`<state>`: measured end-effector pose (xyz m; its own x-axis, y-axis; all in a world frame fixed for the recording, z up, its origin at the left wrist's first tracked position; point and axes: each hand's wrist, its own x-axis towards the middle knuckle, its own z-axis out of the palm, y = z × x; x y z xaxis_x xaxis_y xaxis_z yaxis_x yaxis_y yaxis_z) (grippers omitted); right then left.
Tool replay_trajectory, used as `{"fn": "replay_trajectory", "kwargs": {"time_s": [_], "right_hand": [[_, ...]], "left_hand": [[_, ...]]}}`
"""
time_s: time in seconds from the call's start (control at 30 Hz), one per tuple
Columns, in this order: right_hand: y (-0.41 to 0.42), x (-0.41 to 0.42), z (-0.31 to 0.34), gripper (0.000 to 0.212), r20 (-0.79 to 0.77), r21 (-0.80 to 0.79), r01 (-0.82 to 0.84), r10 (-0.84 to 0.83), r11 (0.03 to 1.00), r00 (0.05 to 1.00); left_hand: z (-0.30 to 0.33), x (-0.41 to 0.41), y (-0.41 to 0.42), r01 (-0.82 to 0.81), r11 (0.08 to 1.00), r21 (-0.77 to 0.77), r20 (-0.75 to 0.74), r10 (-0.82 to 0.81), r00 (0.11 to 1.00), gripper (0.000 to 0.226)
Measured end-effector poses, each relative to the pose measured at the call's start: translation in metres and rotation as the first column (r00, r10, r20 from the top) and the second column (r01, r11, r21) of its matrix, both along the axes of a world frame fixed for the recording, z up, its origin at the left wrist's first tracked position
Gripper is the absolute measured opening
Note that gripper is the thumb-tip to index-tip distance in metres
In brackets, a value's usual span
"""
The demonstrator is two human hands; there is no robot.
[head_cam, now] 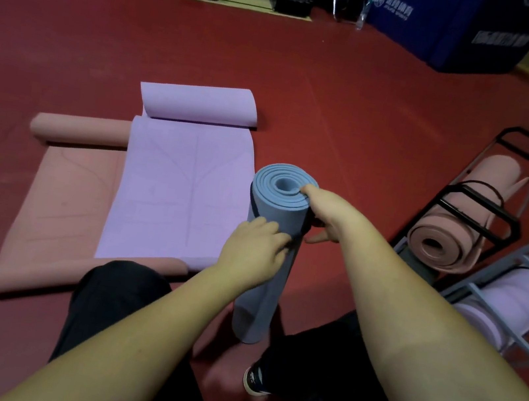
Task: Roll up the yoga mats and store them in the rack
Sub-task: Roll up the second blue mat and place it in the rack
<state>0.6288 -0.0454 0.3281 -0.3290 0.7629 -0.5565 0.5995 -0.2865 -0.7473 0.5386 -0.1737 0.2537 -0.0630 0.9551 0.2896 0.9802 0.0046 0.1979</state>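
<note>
Blue mat (271,236): rolled tight, upright on red floor (309,86) between my knees. Black strap (299,237) around upper part. My left hand (253,249): grip curled onto strap at roll's side. My right hand (326,215): thumb across roll's top edge, fingers pinching strap. Purple mat (182,187): part unrolled, lying over pink mat (60,189). Black rack (483,207), right: holds rolled pink mat (450,243). Grey rack (517,302) beside it: rolled lilac mat (512,291).

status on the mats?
Both hands, left and right, grip upright rolled blue mat. Purple mat and pink mat still unrolled. Path to rack clear.
</note>
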Motion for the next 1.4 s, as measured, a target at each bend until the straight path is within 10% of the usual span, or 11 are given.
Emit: {"fn": "replay_trajectory", "kwargs": {"time_s": [0.1, 0.23, 0.4, 0.47, 0.73, 0.93, 1.07, 1.2, 1.4], "right_hand": [[0.003, 0.002, -0.007, 0.045, -0.002, 0.053, 0.018, -0.018, 0.998, 1.0], [0.002, -0.001, -0.024, 0.071, 0.029, 0.308, 0.032, -0.043, 0.951, 0.999], [-0.012, -0.005, -0.04, 0.057, -0.225, 0.375, 0.148, -0.064, 0.915, 0.972], [-0.013, -0.003, -0.051, 0.06, -0.32, 0.41, 0.193, -0.058, 0.891, 0.945], [-0.004, -0.003, -0.078, 0.048, -0.588, -0.046, 0.453, -0.39, 0.89, 0.708], [-0.001, 0.003, -0.12, 0.053, -0.388, -0.158, 0.447, -0.471, 0.881, 0.792], [0.013, 0.004, -0.13, 0.036, -0.431, -0.085, 0.482, -0.468, 0.872, 0.771], [0.033, -0.001, -0.115, 0.03, -0.651, -0.182, 0.512, -0.493, 0.839, 0.577], [0.049, -0.007, -0.142, 0.036, -0.45, -0.222, 0.428, -0.482, 0.876, 0.752]], "left_hand": [[-0.003, -0.011, -0.002, -0.176, 0.984, 0.025, 0.34, 0.157, 0.927, 0.021], [0.002, -0.017, -0.009, -0.493, 0.868, 0.063, 0.832, 0.227, 0.507, 0.019], [0.03, -0.018, 0.021, -0.432, 0.891, -0.142, 0.989, 0.112, -0.093, 0.052], [0.032, -0.017, 0.034, -0.416, 0.895, -0.159, 0.975, 0.077, -0.207, 0.056], [-0.001, -0.015, 0.058, -0.378, 0.852, -0.363, 0.92, 0.264, -0.288, 0.051], [-0.029, -0.024, 0.065, -0.322, 0.829, -0.457, 0.836, 0.278, -0.472, 0.036], [-0.03, -0.043, 0.072, -0.428, 0.812, -0.396, 0.908, 0.276, -0.316, 0.018], [-0.02, -0.044, 0.087, -0.392, 0.874, -0.285, 0.947, 0.193, -0.258, 0.047], [-0.04, -0.043, 0.105, -0.359, 0.833, -0.421, 0.902, 0.345, -0.259, 0.042]]}}
